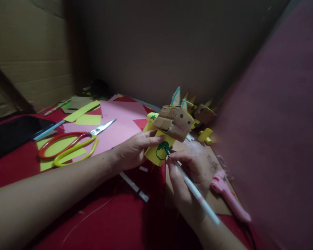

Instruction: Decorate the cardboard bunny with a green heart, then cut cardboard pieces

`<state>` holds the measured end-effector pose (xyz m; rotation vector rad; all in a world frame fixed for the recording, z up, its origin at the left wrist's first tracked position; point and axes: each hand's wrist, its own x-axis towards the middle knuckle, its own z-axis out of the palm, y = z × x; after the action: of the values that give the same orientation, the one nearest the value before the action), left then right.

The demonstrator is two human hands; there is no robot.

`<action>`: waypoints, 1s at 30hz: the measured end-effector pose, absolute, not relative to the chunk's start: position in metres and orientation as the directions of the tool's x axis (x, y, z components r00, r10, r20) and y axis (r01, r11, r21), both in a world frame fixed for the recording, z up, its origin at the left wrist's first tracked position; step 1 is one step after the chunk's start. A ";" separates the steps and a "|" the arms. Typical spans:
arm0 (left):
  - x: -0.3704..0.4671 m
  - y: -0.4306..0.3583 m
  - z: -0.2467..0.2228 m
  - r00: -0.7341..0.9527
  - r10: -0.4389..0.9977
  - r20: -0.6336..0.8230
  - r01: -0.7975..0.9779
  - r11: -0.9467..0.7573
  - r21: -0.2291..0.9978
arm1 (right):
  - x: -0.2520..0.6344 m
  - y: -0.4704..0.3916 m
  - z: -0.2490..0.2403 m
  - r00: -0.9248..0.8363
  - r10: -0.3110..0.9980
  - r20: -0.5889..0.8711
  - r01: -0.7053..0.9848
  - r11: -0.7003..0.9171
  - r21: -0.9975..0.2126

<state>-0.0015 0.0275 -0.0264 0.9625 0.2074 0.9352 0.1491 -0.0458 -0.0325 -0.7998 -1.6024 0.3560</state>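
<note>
My left hand [139, 147] grips a paper figure by its yellow tube body [153, 151], thumb on the near side. The figure has a brown cardboard box head [176, 121] with drawn dots and pointed ears edged in teal. My right hand [190, 173] is closed round a white marker [195, 192], whose green tip touches a green painted patch on the tube. Some of the right fingers are hidden behind the marker and palm.
Red-and-yellow scissors [77, 142] lie at the left on pink paper [120, 128] and yellow sheets. A pink glue gun [231, 198] rests at the right on cardboard [214, 205]. More cardboard figures [205, 114] stand behind. A dark flat object [18, 133] is far left.
</note>
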 end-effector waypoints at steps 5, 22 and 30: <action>-0.002 0.028 -0.026 0.613 0.753 0.239 -0.574 0.216 0.790 | 0.150 -0.048 -0.036 -0.090 0.705 0.704 0.294 0.694 -0.657; -0.001 0.029 -0.027 0.610 0.758 0.232 -0.578 0.225 0.784 | 0.150 -0.046 -0.037 -0.075 0.701 0.709 0.300 0.694 -0.654; -0.001 0.028 -0.025 0.611 0.757 0.230 -0.589 0.241 0.772 | 0.150 -0.045 -0.037 -0.016 0.690 0.724 0.284 0.697 -0.658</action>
<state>-0.0011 0.0276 -0.0253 0.9521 0.2060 0.9294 0.1500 -0.0446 -0.0366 -0.8123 -1.6015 0.3866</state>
